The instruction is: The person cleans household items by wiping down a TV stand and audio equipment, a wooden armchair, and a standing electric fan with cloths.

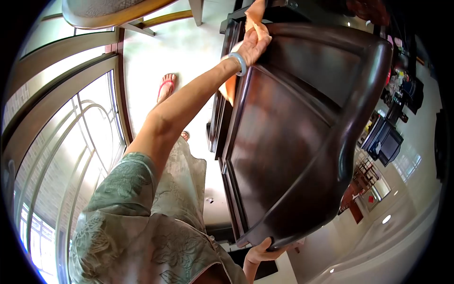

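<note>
A large dark, polished wooden furniture panel [283, 128] with a thick curved rail, like the back of a heavy seat, fills the middle of the head view. My left hand [253, 47], with a pale bangle at the wrist, is closed on an orange cloth [256, 16] at the panel's upper edge. More of the cloth hangs below that wrist. At the bottom, my right hand [266, 251] grips the panel's curved lower edge, thumb on the near face. Its other fingers are mostly hidden.
Barred glass doors [66, 128] run along the left. A wood-framed chair [109, 14] stands at upper left, near my sandalled foot [166, 85] on the pale floor [142, 61]. A dark monitor-like object [390, 144] and assorted clutter lie at far right.
</note>
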Tool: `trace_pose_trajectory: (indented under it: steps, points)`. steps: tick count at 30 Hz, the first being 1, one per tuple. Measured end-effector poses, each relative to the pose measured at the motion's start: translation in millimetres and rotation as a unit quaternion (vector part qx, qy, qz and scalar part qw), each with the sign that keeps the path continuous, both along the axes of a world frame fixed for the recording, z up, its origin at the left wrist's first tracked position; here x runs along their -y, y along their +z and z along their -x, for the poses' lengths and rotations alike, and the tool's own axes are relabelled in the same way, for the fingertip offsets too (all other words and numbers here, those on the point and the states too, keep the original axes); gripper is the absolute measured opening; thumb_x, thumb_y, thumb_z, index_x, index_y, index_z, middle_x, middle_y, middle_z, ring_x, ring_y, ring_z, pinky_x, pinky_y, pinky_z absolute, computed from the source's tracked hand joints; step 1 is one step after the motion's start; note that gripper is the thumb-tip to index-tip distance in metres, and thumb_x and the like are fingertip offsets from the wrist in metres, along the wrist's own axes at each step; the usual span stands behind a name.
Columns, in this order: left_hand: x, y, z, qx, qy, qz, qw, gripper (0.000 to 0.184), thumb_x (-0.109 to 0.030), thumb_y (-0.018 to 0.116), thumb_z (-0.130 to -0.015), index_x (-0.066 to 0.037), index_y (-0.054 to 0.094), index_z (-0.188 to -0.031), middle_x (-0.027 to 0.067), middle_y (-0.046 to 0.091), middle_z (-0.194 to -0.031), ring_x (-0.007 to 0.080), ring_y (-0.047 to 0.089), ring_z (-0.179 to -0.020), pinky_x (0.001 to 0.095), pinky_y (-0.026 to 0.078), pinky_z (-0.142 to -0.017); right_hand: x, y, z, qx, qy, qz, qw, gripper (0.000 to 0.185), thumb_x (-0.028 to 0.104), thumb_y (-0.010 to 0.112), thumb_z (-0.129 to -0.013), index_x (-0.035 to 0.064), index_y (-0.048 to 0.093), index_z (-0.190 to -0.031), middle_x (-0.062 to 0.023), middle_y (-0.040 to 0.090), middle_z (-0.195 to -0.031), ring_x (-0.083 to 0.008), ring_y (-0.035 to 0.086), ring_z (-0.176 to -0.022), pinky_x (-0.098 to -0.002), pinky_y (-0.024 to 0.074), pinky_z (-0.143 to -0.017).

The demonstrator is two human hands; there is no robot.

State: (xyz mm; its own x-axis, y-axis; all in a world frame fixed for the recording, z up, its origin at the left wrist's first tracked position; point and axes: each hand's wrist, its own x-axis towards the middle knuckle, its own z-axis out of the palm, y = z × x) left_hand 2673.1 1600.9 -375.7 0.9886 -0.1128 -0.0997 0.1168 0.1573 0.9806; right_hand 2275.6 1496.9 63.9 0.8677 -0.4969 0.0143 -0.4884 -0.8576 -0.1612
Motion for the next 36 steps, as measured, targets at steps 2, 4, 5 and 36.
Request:
trace_pose_trajectory:
  steps: [2, 4, 5, 36]
  points:
    - [15.1, -44.9, 14.1, -0.005, 0.016, -0.02, 1.0, 0.041, -0.036, 0.045, -0.102, -0.006, 0.047, -0.129, 0.024, 0.048, -0.127, 0.0401, 0.043, -0.126, 0.041, 0.034, -0.108, 0.5, -4.8, 7.2, 0.031, -0.008, 0.023, 0.999, 0.083, 0.046, 0.063, -0.093, -0.0168, 0.029, -0.135, -0.0319, 0.057, -0.114, -0.0359, 0.066, -0.093, -0.0431, 0.0579, -0.076]
    - [11.8, -31.7, 45.5, -0.039, 0.029, -0.022, 0.999, 0.045, -0.037, 0.044, -0.102, -0.003, 0.047, -0.133, 0.0253, 0.047, -0.132, 0.0409, 0.044, -0.125, 0.038, 0.035, -0.108, -3.8, -2.4, 2.3, 0.031, -0.03, 0.018, 0.999, 0.082, 0.048, 0.063, -0.092, -0.0162, 0.033, -0.132, -0.0306, 0.058, -0.111, -0.0348, 0.066, -0.09, -0.0428, 0.0576, -0.073]
    - [20.2, -61.5, 61.1, -0.085, -0.014, 0.001, 0.996, 0.043, -0.033, 0.044, -0.103, -0.001, 0.048, -0.132, 0.0245, 0.048, -0.134, 0.0392, 0.045, -0.125, 0.0385, 0.037, -0.107, -7.8, -3.6, -0.9, 0.035, -0.049, 0.012, 0.998, 0.081, 0.051, 0.063, -0.091, -0.0157, 0.037, -0.129, -0.0292, 0.059, -0.109, -0.0338, 0.066, -0.088, -0.0424, 0.0573, -0.07]
    - [-22.1, 312.4, 64.2, 0.0, -0.056, 0.02, 0.998, 0.046, -0.041, 0.048, -0.1, 0.003, 0.06, -0.107, 0.0226, 0.061, -0.103, 0.0375, 0.056, -0.106, 0.0405, 0.042, -0.097, -18.3, -5.2, -30.5, 0.102, -0.063, -0.027, 0.992, 0.043, 0.024, 0.081, -0.078, -0.0016, 0.062, -0.107, -0.0156, 0.07, -0.092, -0.0311, 0.07, -0.081, -0.0379, 0.0544, -0.072]
